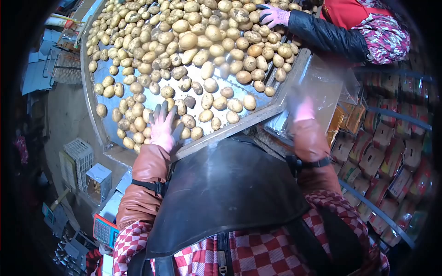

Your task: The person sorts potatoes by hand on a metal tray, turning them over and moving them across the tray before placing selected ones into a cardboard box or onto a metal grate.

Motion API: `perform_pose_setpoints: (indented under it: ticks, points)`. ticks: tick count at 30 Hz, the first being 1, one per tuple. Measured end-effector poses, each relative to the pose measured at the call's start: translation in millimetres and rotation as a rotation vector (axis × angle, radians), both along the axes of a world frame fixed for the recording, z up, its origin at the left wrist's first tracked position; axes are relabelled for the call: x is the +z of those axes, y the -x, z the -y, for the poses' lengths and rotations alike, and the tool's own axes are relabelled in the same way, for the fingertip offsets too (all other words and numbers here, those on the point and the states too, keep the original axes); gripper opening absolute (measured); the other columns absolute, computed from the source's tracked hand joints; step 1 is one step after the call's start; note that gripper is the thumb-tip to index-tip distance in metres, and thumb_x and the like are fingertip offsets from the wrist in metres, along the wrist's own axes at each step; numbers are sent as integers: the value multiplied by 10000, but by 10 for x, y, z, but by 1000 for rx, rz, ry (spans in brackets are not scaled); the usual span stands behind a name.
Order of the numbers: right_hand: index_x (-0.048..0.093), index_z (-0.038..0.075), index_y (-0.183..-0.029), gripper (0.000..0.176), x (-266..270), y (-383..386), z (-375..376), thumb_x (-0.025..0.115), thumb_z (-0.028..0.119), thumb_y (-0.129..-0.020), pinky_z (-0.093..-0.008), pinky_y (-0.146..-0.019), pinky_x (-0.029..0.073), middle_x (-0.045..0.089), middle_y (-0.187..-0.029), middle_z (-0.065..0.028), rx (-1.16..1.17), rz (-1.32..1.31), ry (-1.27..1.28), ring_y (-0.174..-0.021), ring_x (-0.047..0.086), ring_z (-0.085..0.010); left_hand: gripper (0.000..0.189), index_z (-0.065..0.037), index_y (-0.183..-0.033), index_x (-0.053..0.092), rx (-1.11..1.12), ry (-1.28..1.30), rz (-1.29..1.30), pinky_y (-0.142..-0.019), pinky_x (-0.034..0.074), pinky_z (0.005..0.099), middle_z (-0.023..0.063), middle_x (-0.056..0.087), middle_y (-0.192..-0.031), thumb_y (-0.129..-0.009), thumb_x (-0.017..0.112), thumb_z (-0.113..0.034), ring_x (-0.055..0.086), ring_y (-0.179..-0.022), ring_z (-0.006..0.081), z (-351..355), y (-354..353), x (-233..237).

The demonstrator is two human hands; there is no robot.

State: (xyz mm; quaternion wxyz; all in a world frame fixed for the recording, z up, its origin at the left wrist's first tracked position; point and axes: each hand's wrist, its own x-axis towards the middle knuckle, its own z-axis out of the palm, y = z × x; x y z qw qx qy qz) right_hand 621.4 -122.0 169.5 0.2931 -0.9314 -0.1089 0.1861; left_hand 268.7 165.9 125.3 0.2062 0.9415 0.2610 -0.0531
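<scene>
The person's left hand (pixel 162 126), in a pink work glove with grey fingertips, reaches forward with the palm down and the fingers spread wide and flat. Its arm stretches ahead, slightly bent at the elbow, in a glossy brown sleeve cover (pixel 145 177) cinched by a black strap (pixel 147 185). The right hand (pixel 304 109), also gloved in pink, is held out to the right, its back toward the camera. It is blurred, so its grip cannot be made out. Its forearm wears the same cover and strap.
</scene>
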Motion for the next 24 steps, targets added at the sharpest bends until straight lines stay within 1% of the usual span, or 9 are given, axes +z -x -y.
perform_pose_setpoints:
  ticks: [2, 5, 7, 11, 12, 16, 18, 22, 24]
  points:
    - [483, 63, -1444, 577, 44, 386, -590, 647, 241, -920, -395, -979, 491, 568, -1353, -227, 24, -326, -210, -1132, 619, -291, 695, -173, -1484, 432, 27, 11, -11, -1192, 172, 583, 202, 292, -1572, -861, 714, -296, 248, -1458, 423, -24, -45, 9]
    - [502, 121, -1442, 541, -163, 958, -1077, 648, 211, -930, -391, -1005, 485, 514, -1379, -267, 910, 79, 397, -1144, 601, -363, 682, -182, -1467, 460, 51, 2, -4, -1205, 158, 573, 179, 314, -1570, -851, 716, -323, 246, -1468, 401, -5, -23, -30]
    - [630, 134, -1322, 380, -19, 1014, -1090, 620, 180, -946, -354, -998, 486, 650, -1238, -179, 921, -312, -11, -1101, 631, -287, 663, -182, -1454, 476, 55, 28, 10, -1206, 167, 565, 176, 322, -1568, -853, 715, -326, 252, -1467, 399, 18, 66, -34]
    - [664, 111, -1261, 327, -59, 374, -1277, 584, 120, -944, -337, -953, 499, 696, -1162, -83, 237, -293, -240, -1062, 639, -192, 630, -174, -1440, 488, 41, 26, 41, -1185, 210, 587, 193, 336, -1555, -865, 724, -276, 277, -1449, 435, 105, 189, -11]
    - [639, 112, -1284, 372, -45, 166, -1279, 602, 170, -919, -403, -970, 496, 667, -1201, -152, 560, 398, 70, -1120, 634, -303, 614, -174, -1432, 499, 48, 26, 74, -1185, 214, 587, 201, 348, -1546, -869, 718, -283, 284, -1445, 441, 127, 197, -8]
    - [545, 125, -1354, 428, -201, 29, -1609, 435, 153, -941, -486, -1016, 479, 555, -1323, -241, 687, 280, 592, -1230, 569, -369, 570, -170, -1429, 507, 64, 51, 88, -1194, 207, 586, 237, 349, -1540, -908, 657, -343, 275, -1456, 445, 138, 249, -83]
    - [531, 88, -1363, 513, -289, -41, -1683, 601, 323, -913, -455, -1086, 428, 537, -1381, -219, 694, 199, 631, -1297, 520, -361, 572, -171, -1437, 499, 79, 87, 71, -1200, 191, 588, 227, 339, -1552, -911, 650, -338, 251, -1471, 439, 144, 283, -62]
    - [566, 54, -1347, 444, -657, -351, -963, 702, 143, -934, -328, -868, 536, 660, -1142, -88, 255, -385, -360, -1002, 640, -223, 510, -170, -1396, 527, 32, 77, 106, -1185, 218, 591, 178, 385, -1521, -920, 634, -316, 279, -1457, 414, 126, 338, 10]
    - [561, 47, -1340, 440, 93, -91, -586, 700, 149, -935, -311, -855, 533, 642, -1180, -128, -116, -561, -483, -996, 627, -182, 486, -164, -1369, 543, 18, 83, 141, -1161, 253, 593, 155, 413, -1497, -913, 642, -300, 318, -1437, 386, 150, 447, -24]
